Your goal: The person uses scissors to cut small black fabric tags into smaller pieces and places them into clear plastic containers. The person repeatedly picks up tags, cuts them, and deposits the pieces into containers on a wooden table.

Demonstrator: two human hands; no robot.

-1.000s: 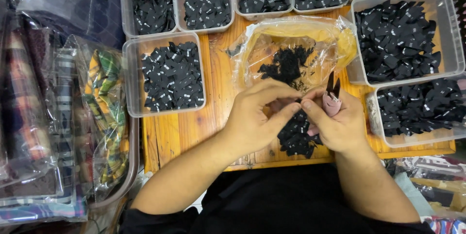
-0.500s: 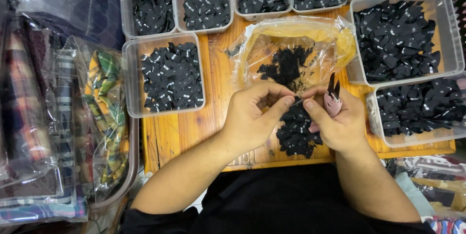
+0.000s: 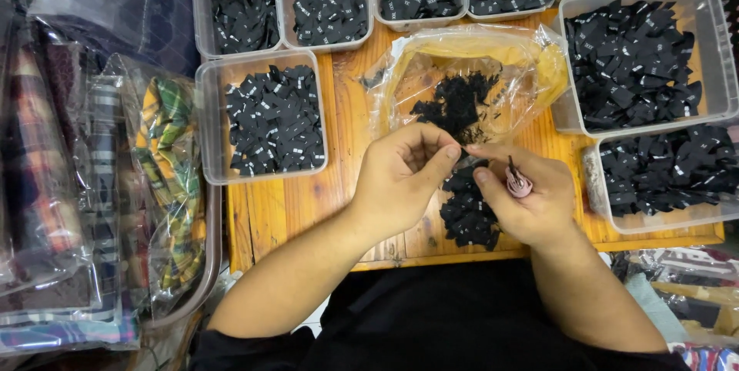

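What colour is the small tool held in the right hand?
Pink, with a dark tip: the small tool sits in the right hand; head view.

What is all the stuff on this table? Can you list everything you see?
Clear plastic tubs: at least eight, full of small black fabric labels, along the back and sides.
Wooden table: one, orange-brown, under everything.
Clear plastic bag: one, yellowish, centre, holding black labels.
Loose label pile: one, black, below the hands.
Bagged plaid fabrics: several, multicoloured, left side.
Pink tool: one, in the right hand.
Left hand: pinching at a label.
Right hand: meeting it fingertip to fingertip.
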